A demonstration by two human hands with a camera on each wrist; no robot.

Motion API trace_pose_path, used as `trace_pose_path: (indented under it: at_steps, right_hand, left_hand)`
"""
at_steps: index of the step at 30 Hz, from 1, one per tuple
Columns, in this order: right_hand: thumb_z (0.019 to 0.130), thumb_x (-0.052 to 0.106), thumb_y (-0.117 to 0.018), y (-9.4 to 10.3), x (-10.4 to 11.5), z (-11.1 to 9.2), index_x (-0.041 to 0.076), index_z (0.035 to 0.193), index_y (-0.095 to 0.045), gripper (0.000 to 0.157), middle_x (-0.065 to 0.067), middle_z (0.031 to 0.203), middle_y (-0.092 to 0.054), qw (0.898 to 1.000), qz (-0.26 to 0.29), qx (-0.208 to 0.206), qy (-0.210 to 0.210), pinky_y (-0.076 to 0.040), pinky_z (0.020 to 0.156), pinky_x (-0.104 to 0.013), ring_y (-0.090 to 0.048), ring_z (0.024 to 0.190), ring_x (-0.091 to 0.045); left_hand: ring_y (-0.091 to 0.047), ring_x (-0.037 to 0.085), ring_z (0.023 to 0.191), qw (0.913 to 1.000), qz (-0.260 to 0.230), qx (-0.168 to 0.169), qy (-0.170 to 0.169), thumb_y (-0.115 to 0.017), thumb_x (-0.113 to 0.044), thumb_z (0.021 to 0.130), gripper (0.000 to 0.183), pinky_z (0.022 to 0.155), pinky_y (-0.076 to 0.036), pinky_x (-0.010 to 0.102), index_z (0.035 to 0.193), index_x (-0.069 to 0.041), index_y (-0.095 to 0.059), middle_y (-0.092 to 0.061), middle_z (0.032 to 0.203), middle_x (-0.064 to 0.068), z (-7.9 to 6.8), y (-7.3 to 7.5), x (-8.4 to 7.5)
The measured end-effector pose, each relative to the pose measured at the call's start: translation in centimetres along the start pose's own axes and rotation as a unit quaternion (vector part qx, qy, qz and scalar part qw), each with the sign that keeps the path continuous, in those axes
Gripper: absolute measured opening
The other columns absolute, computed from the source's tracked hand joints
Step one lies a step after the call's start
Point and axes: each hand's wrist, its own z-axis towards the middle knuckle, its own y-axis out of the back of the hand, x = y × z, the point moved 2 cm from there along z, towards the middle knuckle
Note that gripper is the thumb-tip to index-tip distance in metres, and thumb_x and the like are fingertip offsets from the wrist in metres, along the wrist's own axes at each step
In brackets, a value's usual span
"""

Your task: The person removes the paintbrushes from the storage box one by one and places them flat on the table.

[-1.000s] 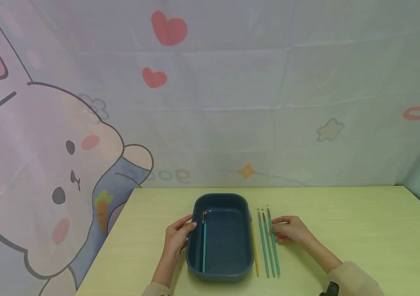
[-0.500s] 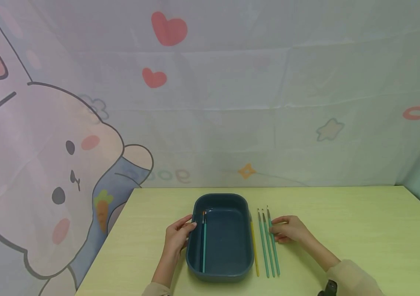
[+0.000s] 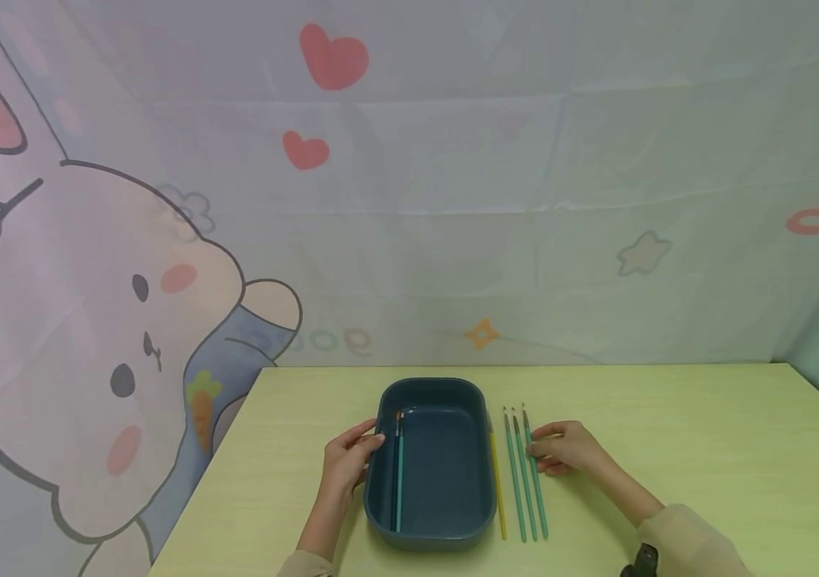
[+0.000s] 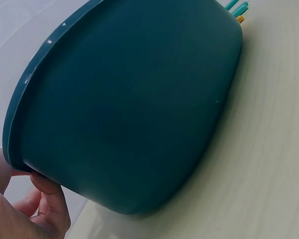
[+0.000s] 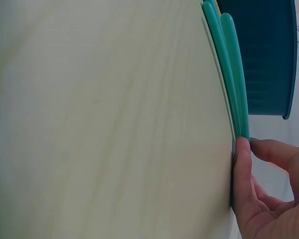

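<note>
A dark teal plastic basin (image 3: 429,542) sits on the table. My left hand (image 3: 346,463) grips its left rim, thumb over the edge and fingers against the outer wall (image 4: 124,109). Inside, along the left wall, lie a green-handled paintbrush (image 3: 400,485) and a dark-handled one beside it. Three green paintbrushes lie to the right of the basin, bristles toward the back. My right hand (image 3: 565,447) pinches the rightmost green paintbrush (image 3: 538,501) between thumb and fingers, near its upper part. In the right wrist view, the thumb and a fingertip meet at the green handle (image 5: 237,69).
A yellow paintbrush (image 3: 499,493) lies right along the basin's right side. The pale yellow-green table (image 3: 698,433) stretches out to the right and left. Behind its back edge hangs a printed cloth (image 3: 453,240) with a rabbit and hearts.
The head view has shifted very slightly. Both hands, the basin and the paintbrushes stay practically where they were.
</note>
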Motion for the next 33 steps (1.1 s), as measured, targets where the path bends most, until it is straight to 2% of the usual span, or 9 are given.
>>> trace_pose_path:
  at_steps: [20, 29, 33]
  right_hand:
    - [0.084, 0.01, -0.07, 0.2, -0.1, 0.7, -0.014, 0.119, -0.055, 0.046, -0.007, 0.072, -0.069, 0.999, -0.038, -0.018, -0.001, -0.055, 0.054, -0.026, -0.065, 0.055, -0.011]
    - [0.081, 0.017, -0.075, 0.9, -0.4, 1.2, -0.016, 0.118, -0.054, 0.054, -0.007, 0.073, -0.069, 0.999, -0.023, 0.014, 0.016, -0.055, 0.057, -0.025, -0.067, 0.058, -0.011]
    - [0.081, 0.014, -0.074, 0.8, -0.3, 1.3, -0.013, 0.118, -0.056, 0.049, -0.007, 0.074, -0.069, 0.999, -0.034, -0.002, 0.007, -0.055, 0.057, -0.025, -0.067, 0.058, -0.011]
  left_hand:
    - [-0.063, 0.011, 0.069, 1.0, 0.005, -0.007, -0.002, -0.068, -0.013, 0.087, 0.043, 0.061, -0.054, 0.026, 0.128, -0.001, -0.06, -0.064, 0.087, 0.002, 0.3, -0.5, -0.1]
    - [-0.064, 0.012, 0.072, 0.9999, 0.012, -0.012, -0.001, -0.067, -0.013, 0.087, 0.042, 0.062, -0.054, 0.027, 0.127, -0.001, -0.06, -0.065, 0.089, 0.004, 0.4, -0.7, -0.1]
    - [-0.064, 0.012, 0.072, 0.9998, 0.012, -0.013, -0.001, -0.067, -0.013, 0.087, 0.042, 0.063, -0.054, 0.027, 0.127, -0.001, -0.06, -0.065, 0.089, 0.004, 0.5, -0.7, -0.1]
